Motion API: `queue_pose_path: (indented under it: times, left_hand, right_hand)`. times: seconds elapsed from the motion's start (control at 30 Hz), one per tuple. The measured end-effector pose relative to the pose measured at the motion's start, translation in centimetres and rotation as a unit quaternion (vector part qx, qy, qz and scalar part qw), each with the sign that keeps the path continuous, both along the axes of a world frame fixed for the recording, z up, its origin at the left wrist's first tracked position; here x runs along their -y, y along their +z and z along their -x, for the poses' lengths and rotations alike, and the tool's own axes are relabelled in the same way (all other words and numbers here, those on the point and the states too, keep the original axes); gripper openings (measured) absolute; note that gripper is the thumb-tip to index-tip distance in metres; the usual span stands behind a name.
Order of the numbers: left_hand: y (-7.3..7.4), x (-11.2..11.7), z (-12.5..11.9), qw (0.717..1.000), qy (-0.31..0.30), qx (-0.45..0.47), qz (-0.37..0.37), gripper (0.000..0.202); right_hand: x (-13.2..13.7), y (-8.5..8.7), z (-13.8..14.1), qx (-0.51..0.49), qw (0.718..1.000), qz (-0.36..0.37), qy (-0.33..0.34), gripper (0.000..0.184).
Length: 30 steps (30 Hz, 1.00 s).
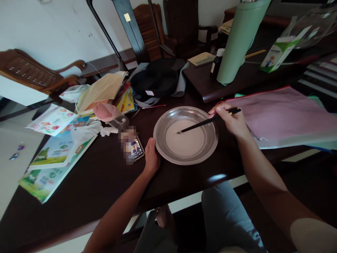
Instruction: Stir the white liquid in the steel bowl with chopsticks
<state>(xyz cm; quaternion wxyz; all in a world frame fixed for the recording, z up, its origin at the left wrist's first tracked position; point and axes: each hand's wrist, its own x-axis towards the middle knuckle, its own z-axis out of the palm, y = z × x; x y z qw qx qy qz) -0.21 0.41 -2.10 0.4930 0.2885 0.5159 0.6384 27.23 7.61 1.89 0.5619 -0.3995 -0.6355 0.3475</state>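
A wide, shallow metal basin (160,147) stands on the dark table, with a whitish, cloudy liquid (184,146) in it. My left hand (152,156) grips the basin's left edge, its thumb side up and the other fingers partly hidden. In my right hand (230,117), above the basin's right rim, is a pair of black chopsticks (198,124), held close together and slanting down to the left. Their tips are at the liquid near the basin's middle, with something pale on them.
A phone (137,147) lies left of my left hand. Books (56,151) and a pink-lidded clear cup (109,114) are farther left. Behind the basin is a black bag (158,79). A green flask (238,44) and a pink zip folder (279,114) are to the right.
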Motion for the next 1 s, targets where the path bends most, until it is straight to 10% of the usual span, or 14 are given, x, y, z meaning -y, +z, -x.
queue_pose_path:
  times: [0.13, 0.33, 0.57, 0.8, 1.0]
  left_hand:
    - [0.2, 0.0, -0.1, 1.000, 0.005, 0.003, 0.008, 0.037]
    - [0.8, 0.1, -0.2, 1.000, 0.011, -0.015, 0.020, 0.039]
    - [0.3, 0.0, -0.1, 1.000, 0.000, -0.006, 0.014, 0.037]
    - [-0.1, 0.0, 0.1, 1.000, 0.005, 0.001, 0.008, 0.038]
    - [0.4, 0.0, -0.1, 1.000, 0.015, -0.013, 0.018, 0.041]
  right_hand:
    - [-0.7, -0.5, -0.5, -0.042, 0.997, -0.013, -0.063, 0.036]
    - [0.5, 0.2, 0.2, 0.012, 0.997, 0.021, 0.067, 0.026]
    - [-0.7, -0.3, -0.8, -0.038, 0.998, -0.021, -0.055, 0.034]
    - [0.3, 0.0, 0.1, 0.012, 0.999, 0.005, 0.051, 0.024]
    - [-0.7, -0.3, -0.7, -0.028, 0.997, -0.029, -0.068, 0.032]
